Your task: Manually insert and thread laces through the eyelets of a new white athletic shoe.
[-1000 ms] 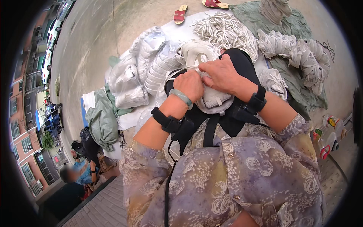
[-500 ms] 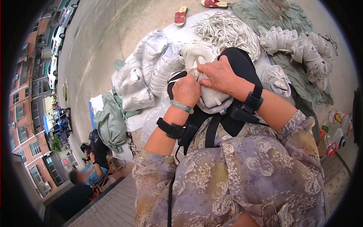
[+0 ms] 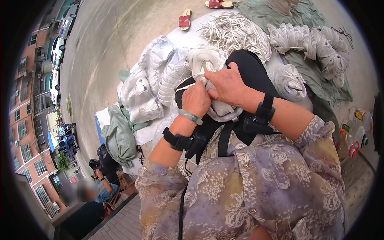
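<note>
A white shoe upper (image 3: 223, 111) with a mesh tongue rests across my lap, between my black-clad knees. My left hand (image 3: 195, 99), a pale green bangle at its wrist, is closed in a pinch at the lacing on the shoe's left side. Opposite it, my right hand (image 3: 229, 85) is bent over the tongue, thumb and forefinger pressed together close to the left fingertips. A white shoelace (image 3: 195, 76) runs out from between the hands at the shoe's left edge. My fingers hide the eyelets and most of the threaded lace.
Ahead lies a heap of loose white laces (image 3: 236, 34). Plastic-wrapped white shoe uppers (image 3: 140, 98) are piled to the left, stacked uppers (image 3: 316, 44) to the right. Red sandals (image 3: 185, 20) lie beyond. Plastic bottles (image 3: 354, 138) stand at right; another person (image 3: 106, 188) sits at far left.
Both hands stay at the lacing, with only small finger shifts; the right fingers sit slightly lower over the tongue. The whole view has turned a little.
</note>
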`<move>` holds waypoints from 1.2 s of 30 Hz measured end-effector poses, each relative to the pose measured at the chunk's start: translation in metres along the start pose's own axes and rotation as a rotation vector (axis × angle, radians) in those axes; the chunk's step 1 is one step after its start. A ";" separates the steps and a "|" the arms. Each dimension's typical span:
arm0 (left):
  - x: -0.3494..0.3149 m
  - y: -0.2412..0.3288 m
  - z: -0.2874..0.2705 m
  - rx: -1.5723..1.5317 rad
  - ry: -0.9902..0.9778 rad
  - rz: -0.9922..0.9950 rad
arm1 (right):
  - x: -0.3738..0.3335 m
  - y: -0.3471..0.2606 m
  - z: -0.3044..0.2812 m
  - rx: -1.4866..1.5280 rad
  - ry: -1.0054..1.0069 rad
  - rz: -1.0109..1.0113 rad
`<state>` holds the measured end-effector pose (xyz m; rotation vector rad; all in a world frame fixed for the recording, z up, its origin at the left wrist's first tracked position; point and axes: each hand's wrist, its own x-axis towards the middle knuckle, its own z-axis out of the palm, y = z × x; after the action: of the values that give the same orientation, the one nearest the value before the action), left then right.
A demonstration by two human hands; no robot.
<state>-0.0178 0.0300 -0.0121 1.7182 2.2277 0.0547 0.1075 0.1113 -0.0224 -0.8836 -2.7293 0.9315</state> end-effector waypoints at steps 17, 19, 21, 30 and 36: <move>0.000 -0.023 0.005 -0.362 0.123 0.234 | -0.005 0.003 0.021 0.010 0.280 -0.026; 0.002 -0.028 0.004 -0.417 0.079 0.315 | -0.005 0.004 0.022 0.005 0.279 -0.040; 0.003 -0.034 0.004 -0.451 0.055 0.343 | -0.006 0.005 0.022 -0.005 0.278 -0.054; 0.015 -0.048 0.008 -0.697 -0.102 0.438 | -0.005 -0.009 0.007 -0.293 0.113 -0.170; 0.011 -0.047 -0.001 -0.895 -0.333 0.235 | 0.010 -0.017 0.001 -0.535 -0.118 -0.253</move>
<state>-0.0643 0.0278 -0.0247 1.3209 1.4023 0.6575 0.0913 0.1055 -0.0141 -0.5293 -3.1536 0.2097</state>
